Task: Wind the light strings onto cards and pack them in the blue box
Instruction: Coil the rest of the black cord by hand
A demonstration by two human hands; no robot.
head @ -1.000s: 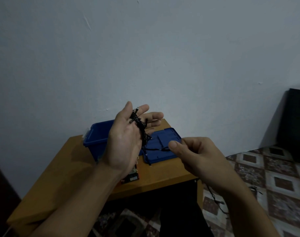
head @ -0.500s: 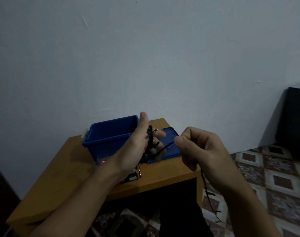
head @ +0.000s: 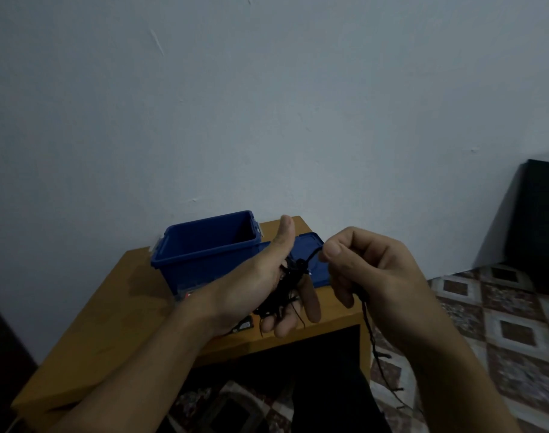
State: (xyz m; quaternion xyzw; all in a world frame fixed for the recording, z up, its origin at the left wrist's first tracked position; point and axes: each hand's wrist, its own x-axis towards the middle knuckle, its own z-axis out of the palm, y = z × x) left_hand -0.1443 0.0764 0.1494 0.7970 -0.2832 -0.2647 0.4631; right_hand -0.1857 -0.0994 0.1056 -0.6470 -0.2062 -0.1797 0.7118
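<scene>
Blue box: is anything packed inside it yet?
The blue box is open; only bare inner walls show. Its floor is hidden behind the front wall, so I cannot tell.

light string: blk, bundled on left hand, tail hangs down | blue box: open, upright

Blue box, black light string, orange-brown table, diamond-patterned floor
</scene>
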